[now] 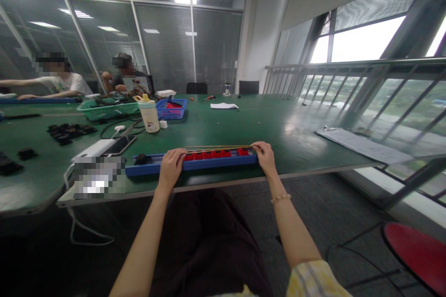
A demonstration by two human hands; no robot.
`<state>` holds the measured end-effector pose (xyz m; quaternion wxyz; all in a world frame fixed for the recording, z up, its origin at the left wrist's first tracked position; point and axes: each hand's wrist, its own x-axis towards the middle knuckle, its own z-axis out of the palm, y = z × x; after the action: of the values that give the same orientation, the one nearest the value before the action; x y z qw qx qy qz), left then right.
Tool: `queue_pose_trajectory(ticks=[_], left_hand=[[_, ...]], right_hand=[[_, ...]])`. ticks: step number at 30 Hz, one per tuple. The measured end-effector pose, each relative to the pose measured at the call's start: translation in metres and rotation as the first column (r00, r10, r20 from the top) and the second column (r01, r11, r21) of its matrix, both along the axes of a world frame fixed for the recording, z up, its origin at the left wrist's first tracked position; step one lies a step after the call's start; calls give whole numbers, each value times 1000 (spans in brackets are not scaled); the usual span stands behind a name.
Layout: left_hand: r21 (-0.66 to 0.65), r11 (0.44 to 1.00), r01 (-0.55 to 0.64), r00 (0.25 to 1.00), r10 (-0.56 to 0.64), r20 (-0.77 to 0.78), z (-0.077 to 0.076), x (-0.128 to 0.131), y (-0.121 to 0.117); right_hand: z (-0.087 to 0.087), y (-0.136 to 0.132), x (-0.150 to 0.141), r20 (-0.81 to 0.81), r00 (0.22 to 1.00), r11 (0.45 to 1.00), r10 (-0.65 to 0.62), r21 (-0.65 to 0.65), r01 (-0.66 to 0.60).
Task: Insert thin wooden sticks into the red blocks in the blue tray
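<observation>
Head view: your left grip (pixel 172 167) and right grip (pixel 265 157) each pinch a thin yellow strand (pixel 219 149), which runs along the far side of the long blue tray (pixel 216 164). Red pieces (pixel 208 154) sit inside that tray, a black part (pixel 142 159) at its left end.

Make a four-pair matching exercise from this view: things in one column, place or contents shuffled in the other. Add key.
1. Thin yellow strand
2. Long blue plastic tray
3. Green plastic basket
4. Round red seat

A. Holds dark cables
B. Lower right of the picture
C. Spans left hand to right hand
D. Holds small red pieces

Pairs: 1-C, 2-D, 3-A, 4-B
</observation>
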<state>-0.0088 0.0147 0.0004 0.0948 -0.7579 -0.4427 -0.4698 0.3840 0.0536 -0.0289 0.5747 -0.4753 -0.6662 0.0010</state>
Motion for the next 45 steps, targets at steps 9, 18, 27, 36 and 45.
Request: queue_pose_trajectory(ticks=[9,18,27,36,45], left_hand=[[-4,1000,-30,1000,30,1,-1,1,1],[10,1000,-29,1000,29,-1,-3,0,3],[-1,999,-50,999,50,-8,-5,1,6],[-12,1000,-23,999,24,30,-5,1,9],[-11,1000,-22,998,23,57,-6,0,10]], right_hand=[[1,-2,-2,-47,999,1000,13,20,-12],[-5,5,3,-205,978,1000,-29,-17,26],[-7,7,4,-299,954,995,29,-78,-55],[-4,4,2,-351,928,991,124,-9,-136],[-3,2,1,-365,923,992,125,26,-124]])
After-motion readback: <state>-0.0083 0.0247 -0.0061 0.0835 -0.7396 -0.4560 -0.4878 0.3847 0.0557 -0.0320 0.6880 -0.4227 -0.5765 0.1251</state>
